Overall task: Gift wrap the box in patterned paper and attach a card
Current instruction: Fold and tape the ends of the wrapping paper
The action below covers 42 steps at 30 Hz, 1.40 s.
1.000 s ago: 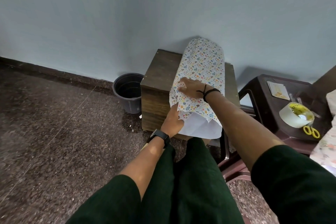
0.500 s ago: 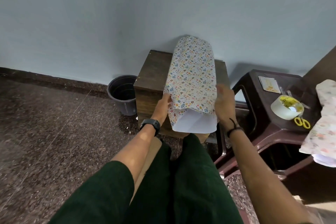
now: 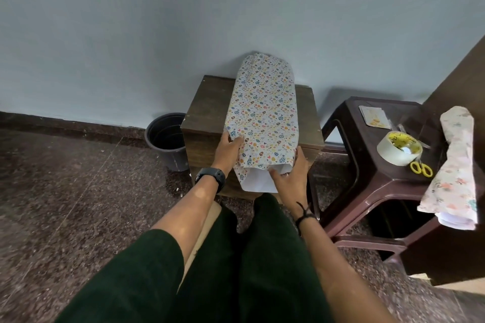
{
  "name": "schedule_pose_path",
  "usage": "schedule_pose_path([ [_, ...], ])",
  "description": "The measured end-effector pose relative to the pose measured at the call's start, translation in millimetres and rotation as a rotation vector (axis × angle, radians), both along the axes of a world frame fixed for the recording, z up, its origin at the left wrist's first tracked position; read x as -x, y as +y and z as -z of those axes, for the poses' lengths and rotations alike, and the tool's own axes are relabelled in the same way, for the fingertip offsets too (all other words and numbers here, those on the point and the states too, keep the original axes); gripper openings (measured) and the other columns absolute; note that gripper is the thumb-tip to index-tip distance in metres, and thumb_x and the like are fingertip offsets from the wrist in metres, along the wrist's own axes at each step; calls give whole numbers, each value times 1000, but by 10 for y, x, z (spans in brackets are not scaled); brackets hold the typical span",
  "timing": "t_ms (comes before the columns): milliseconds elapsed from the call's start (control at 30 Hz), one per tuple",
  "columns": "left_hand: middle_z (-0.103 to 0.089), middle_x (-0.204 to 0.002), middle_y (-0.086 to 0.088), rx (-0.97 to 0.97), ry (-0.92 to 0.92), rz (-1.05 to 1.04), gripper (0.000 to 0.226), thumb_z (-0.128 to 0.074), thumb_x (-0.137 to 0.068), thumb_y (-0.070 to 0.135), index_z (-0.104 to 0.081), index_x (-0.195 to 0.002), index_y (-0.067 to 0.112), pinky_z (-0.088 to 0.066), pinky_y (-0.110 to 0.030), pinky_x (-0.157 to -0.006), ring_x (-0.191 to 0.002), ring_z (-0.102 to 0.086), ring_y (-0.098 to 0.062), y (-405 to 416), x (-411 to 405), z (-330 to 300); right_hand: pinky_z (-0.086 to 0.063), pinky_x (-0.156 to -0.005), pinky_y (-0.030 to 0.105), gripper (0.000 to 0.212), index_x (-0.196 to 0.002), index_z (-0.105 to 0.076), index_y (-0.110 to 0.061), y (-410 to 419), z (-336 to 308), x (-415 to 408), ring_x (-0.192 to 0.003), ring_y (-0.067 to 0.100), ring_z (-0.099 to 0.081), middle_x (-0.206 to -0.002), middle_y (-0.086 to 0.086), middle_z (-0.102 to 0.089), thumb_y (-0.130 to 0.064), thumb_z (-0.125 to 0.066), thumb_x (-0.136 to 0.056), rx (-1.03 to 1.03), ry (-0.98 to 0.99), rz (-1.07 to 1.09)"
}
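The box is hidden inside a tube of white patterned paper (image 3: 262, 110) with small coloured prints, lying lengthwise on a small wooden table (image 3: 207, 102). The near end of the paper hangs open, showing its white inside. My left hand (image 3: 228, 147) presses on the paper's left side near that end. My right hand (image 3: 291, 173) rests against the right side and the open white flap, fingers spread. A small card (image 3: 374, 117) lies on the dark plastic stool (image 3: 367, 186) to the right.
On the stool stand a roll of clear tape (image 3: 399, 151), yellow-handled scissors (image 3: 421, 168) and a roll of floral paper (image 3: 456, 165). A black bucket (image 3: 165, 139) sits on the floor left of the table. The wall is right behind the table.
My right hand came off the top of the paper, swung to its right side, then down to the open near end. My left hand slid up onto the left side.
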<state>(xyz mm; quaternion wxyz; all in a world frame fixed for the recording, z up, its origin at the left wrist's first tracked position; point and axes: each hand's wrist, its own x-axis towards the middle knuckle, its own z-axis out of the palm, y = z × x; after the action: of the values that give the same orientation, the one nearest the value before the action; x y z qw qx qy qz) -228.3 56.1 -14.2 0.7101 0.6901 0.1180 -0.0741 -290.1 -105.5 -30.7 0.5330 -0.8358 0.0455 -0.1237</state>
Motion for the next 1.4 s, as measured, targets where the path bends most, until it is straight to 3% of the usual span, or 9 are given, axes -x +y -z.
schedule_pose_path([
  [133, -43, -139, 5, -41, -50, -19, 66, -48, -97, 28, -10, -151, 26, -46, -29, -82, -101, -55, -9, -20, 15, -65, -22, -111, 29, 104, -151, -6, -12, 58, 86, 70, -134, 5, -19, -152, 5, -21, -17, -77, -76, 76, -18, -38],
  [267, -45, -138, 1, -186, -89, -35, 71, -50, -82, 46, -27, -145, 23, -45, -40, -98, -117, -52, -20, -38, -45, -65, -28, -111, 39, 97, -151, -5, -10, 13, 167, 78, -140, 14, -16, -156, 9, -17, -33, -70, -83, 103, -46, 73],
  [400, -29, -148, -10, -328, -119, 5, 66, -44, -90, 40, -24, -146, 12, -31, -44, -111, -134, -35, -26, -68, -48, -135, -33, -100, 28, 92, -151, -10, -14, 54, 177, 59, -136, 7, -21, -153, 5, -24, -40, -67, -84, 180, -106, 119],
  [533, 11, -159, -5, -508, -194, 72, 65, -32, -102, 28, 7, -151, 10, -3, -34, -118, -146, 8, -17, -61, -45, -76, -40, -96, 25, 69, -150, -20, -18, 121, 150, 34, -135, 16, -34, -150, 3, -32, -27, -57, -93, 146, -125, 186],
  [667, 15, -159, -2, -511, -192, 136, 59, -29, -102, 26, 5, -151, 26, -3, -34, -116, -146, 11, -16, -45, -90, -55, -32, -83, 2, 54, -147, -31, -19, 74, 155, 13, -134, 16, -37, -148, 6, -37, -6, -44, -96, 230, -202, 179],
  [833, 12, -159, 0, -448, -177, 99, 57, -30, -102, 23, -3, -152, 26, -5, -33, -116, -147, 5, -16, -83, -67, -82, -37, -78, 11, 55, -145, -35, -27, 37, 186, 2, -128, -2, -30, -151, 4, -34, -1, -41, -97, 278, -182, 202],
  [933, 6, -160, 3, -401, -157, 96, 64, -36, -96, 29, -5, -152, 28, -15, -43, -119, -146, -10, -20, -63, -56, -81, -43, -71, 18, 62, -147, -24, -34, 2, 204, 19, -135, 5, -28, -155, 4, -26, -2, -40, -96, 308, -215, 162],
  [1100, -15, -156, -5, -342, -147, 25, 63, -44, -97, 18, -12, -151, 21, -21, -43, -117, -142, -22, -22, -46, -57, -85, -38, -105, 47, 58, -140, -44, -28, -66, 224, -33, -138, 29, -30, -151, 12, -31, -1, -53, -90, 433, -229, 98],
  [1400, -39, -148, -8, -270, -139, -78, 60, -58, -92, 32, -26, -142, 29, -41, -47, -105, -131, -43, -27, 9, 32, -43, -38, -102, 56, 60, -137, -48, -15, -162, 195, -64, -134, 42, -36, -141, 17, -47, 9, -57, -82, 618, -284, 85],
])
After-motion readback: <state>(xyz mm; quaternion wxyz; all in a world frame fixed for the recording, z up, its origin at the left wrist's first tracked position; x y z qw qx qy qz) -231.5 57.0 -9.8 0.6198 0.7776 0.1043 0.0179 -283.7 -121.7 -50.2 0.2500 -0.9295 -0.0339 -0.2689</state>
